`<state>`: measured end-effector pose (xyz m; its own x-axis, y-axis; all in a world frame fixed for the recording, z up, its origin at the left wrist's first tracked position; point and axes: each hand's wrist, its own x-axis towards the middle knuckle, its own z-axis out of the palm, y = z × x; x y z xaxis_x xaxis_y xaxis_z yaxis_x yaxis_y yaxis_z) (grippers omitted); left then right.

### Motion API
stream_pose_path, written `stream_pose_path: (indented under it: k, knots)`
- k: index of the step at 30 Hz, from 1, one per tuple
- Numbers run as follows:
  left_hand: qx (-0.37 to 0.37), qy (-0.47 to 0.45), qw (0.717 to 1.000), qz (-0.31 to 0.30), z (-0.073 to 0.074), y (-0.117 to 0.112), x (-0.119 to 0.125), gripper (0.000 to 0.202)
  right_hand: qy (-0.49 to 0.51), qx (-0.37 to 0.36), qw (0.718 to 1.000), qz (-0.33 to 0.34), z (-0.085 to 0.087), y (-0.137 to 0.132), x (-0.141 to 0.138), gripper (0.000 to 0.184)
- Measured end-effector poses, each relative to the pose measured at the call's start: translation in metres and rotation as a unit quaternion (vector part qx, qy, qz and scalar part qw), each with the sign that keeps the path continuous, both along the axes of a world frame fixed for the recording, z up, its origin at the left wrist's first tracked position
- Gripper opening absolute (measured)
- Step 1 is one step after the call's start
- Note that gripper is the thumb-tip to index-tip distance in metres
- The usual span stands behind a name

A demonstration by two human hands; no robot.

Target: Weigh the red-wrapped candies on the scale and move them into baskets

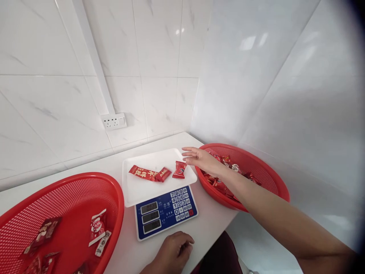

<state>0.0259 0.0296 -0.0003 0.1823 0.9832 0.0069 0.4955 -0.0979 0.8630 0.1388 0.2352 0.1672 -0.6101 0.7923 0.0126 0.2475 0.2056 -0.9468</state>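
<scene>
My right hand [203, 159] is over the right edge of the white weighing tray [131, 194], fingers stretched out and apart, holding nothing. Just left of its fingertips, a red wrapped candy [179, 169] lies on the tray. Further left on the tray are a small red packet [163, 174] and a long red wrapper strip with yellow characters [141, 172], touching each other. The tray sits on a digital scale [167, 211] with a blue keypad panel. In front of the scale, my left hand [172, 251] rests on the table, fingers loosely curled with nothing seen in them.
A red mesh basket [273, 186] full of wrapped candies stands right of the scale, under my right forearm. Another red basket [116, 190], holding several packets, stands at the left. Behind the white table [212, 213] is a tiled wall with a power socket [114, 121].
</scene>
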Motion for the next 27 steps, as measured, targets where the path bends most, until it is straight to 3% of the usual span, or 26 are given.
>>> stream_pose_path:
  k: [3,6,8,12,17,23,27]
  knots:
    - [0.005,-0.001,1.000,-0.004,-0.001,0.001,-0.001,0.022,-0.075,0.118,0.990,-0.024,-0.006,0.010,0.017,0.035]
    - [0.003,-0.006,1.000,-0.012,-0.004,0.001,-0.002,0.021,-0.151,0.139,0.979,-0.011,-0.012,0.023,0.053,0.030]
    - [0.004,-0.011,1.000,-0.017,-0.006,0.002,-0.002,0.021,-0.222,0.127,0.966,0.028,-0.015,0.026,0.080,0.038]
    - [0.003,-0.013,0.999,-0.034,-0.011,0.004,-0.004,0.023,-0.383,0.118,0.911,0.094,-0.029,0.014,0.121,0.065]
    - [-0.004,-0.017,0.999,-0.037,-0.011,0.005,-0.005,0.026,-0.414,0.212,0.885,-0.016,-0.046,0.017,0.145,0.029]
    - [0.015,-0.036,0.999,-0.020,-0.013,0.004,-0.002,0.027,-0.403,0.239,0.871,-0.150,-0.023,0.048,0.174,0.023]
    - [0.026,-0.049,0.998,0.001,-0.015,0.004,-0.001,0.026,-0.394,0.221,0.881,-0.140,-0.019,0.041,0.173,0.021]
